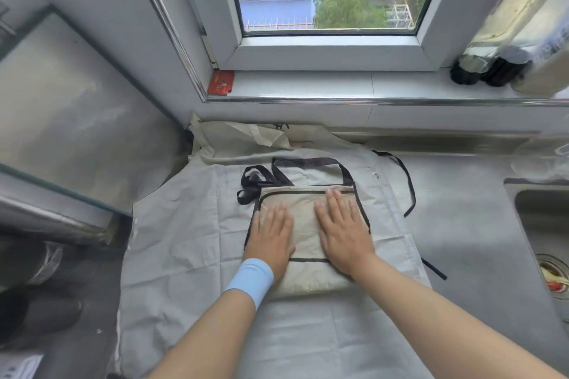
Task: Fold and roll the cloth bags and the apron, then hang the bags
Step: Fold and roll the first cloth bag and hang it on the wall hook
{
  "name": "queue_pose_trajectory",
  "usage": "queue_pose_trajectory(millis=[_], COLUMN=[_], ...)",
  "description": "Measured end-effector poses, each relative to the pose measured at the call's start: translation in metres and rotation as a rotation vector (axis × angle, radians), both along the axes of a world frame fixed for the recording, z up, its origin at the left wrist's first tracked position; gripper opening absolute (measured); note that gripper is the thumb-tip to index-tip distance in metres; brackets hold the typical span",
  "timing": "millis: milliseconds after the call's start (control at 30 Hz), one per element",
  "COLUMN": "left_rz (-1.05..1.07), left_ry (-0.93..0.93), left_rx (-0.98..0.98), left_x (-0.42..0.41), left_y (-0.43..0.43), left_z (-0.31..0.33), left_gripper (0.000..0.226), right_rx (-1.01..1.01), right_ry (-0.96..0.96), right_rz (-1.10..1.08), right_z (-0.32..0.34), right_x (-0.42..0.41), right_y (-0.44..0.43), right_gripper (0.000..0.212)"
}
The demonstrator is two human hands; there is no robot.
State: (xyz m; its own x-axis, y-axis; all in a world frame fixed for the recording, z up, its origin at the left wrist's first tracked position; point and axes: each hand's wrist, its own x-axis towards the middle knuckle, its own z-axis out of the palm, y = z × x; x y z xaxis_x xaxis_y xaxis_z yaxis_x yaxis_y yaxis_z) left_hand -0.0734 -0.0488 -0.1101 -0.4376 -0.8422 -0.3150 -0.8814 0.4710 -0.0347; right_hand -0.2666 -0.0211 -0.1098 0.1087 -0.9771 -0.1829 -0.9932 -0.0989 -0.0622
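A folded beige cloth bag with black trim and black straps lies on the counter, on top of a spread pale grey apron. My left hand, with a light blue wristband, presses flat on the bag's left half. My right hand presses flat on its right half, fingers straight and pointing toward the window. A cream cloth bag lies crumpled behind, against the wall under the sill.
A steel sink with a drain strainer sits at the right. Dark bottles stand on the windowsill at the right; a red card lies at the sill's left end. A glass-topped stove area is at the left.
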Motion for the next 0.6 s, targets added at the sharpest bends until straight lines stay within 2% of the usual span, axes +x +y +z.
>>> queue_pose_trajectory(millis=[100, 267, 433, 533, 600], left_rz=[-0.073, 0.023, 0.017, -0.001, -0.053], left_ry=[0.089, 0.038, 0.002, -0.026, -0.009], left_rx=[0.087, 0.095, 0.115, 0.111, 0.092], left_x=[-0.012, 0.01, 0.024, 0.017, 0.012], left_y=[0.018, 0.046, 0.053, 0.055, 0.057], left_z=[-0.002, -0.014, -0.008, 0.002, 0.01], left_gripper=[0.065, 0.077, 0.089, 0.093, 0.097], right_rx=[0.038, 0.034, -0.004, -0.039, 0.008], right_ry=[-0.132, -0.077, -0.012, -0.061, -0.047], right_rz=[0.051, 0.143, 0.224, 0.37, 0.472], right_z=[-0.004, -0.006, 0.009, 0.015, 0.018], right_x=[0.013, -0.021, -0.034, -0.029, -0.025], right_y=[0.02, 0.057, 0.068, 0.072, 0.077], right_gripper=[0.067, 0.072, 0.072, 0.074, 0.08])
